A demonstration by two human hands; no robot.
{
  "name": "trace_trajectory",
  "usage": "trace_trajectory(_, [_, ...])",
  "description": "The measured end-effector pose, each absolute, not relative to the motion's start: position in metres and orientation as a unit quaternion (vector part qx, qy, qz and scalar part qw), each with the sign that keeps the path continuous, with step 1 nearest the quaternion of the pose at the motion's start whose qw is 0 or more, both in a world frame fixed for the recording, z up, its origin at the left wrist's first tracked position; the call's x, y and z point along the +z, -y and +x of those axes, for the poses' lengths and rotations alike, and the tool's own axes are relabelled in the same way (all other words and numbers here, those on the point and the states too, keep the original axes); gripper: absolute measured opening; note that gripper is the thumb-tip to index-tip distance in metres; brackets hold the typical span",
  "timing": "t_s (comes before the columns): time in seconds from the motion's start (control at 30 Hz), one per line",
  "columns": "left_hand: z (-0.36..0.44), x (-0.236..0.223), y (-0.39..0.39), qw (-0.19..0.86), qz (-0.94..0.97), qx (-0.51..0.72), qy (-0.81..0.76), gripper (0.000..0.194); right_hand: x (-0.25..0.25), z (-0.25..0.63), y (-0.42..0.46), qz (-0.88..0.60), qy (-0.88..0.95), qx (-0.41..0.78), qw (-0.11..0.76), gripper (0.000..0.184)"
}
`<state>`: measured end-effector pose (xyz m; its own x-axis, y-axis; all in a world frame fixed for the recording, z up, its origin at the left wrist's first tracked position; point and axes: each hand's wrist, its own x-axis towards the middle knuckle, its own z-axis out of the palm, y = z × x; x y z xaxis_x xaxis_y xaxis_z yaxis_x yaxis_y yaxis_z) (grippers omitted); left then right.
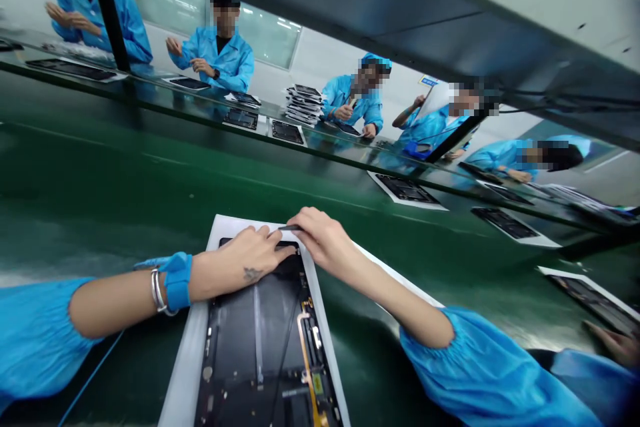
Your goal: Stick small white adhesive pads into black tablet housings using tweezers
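Observation:
An opened tablet chassis [265, 340] with dark internals and a gold flex cable lies in a white tray [193, 353] on the green conveyor belt [100, 180] in front of me. My left hand [245, 260] rests flat on the far end of the chassis, fingers stretched out and pressing down. My right hand [323, 237] is at the same far edge, fingers pinched on a thin dark strip [290, 227] that runs toward my left fingertips. A blue wrist strap [176, 280] and a bracelet sit on my left wrist.
More trays with tablet chassis [405, 188] lie farther along the belt and on the far ledge. A stack of trays [304, 103] stands across the line. Several people in blue coats work on the far side. Another person's hand [617, 343] is at the right edge.

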<state>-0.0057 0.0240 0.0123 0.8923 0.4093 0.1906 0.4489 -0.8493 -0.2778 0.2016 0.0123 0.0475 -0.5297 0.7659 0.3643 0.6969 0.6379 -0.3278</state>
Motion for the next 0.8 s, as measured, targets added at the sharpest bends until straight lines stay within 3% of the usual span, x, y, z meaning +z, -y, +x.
trace_trajectory(0.1, [-0.020, 0.002, -0.034, 0.100, -0.968, -0.084, 0.215, 0.033, 0.041, 0.192, -0.024, -0.419, 0.897, 0.064, 0.124, 0.016])
trace_trajectory(0.27, [-0.047, -0.007, -0.042, -0.050, -0.949, -0.234, 0.207, 0.033, 0.041, 0.178, -0.031, -0.394, 0.915, 0.079, 0.033, 0.012])
trace_trajectory(0.37, [-0.049, -0.006, -0.039, -0.091, -0.942, -0.251, 0.202, 0.032, 0.048, 0.170, -0.030, -0.379, 0.924, 0.050, -0.029, 0.011])
trace_trajectory(0.6, [-0.046, -0.011, -0.040, -0.055, -0.946, -0.256, 0.190, 0.034, 0.064, 0.165, -0.033, -0.336, 0.927, -0.007, -0.164, 0.015])
trace_trajectory(0.8, [-0.044, -0.013, -0.038, -0.031, -0.954, -0.217, 0.204, 0.036, 0.064, 0.192, -0.040, -0.366, 0.914, 0.052, -0.164, 0.012])
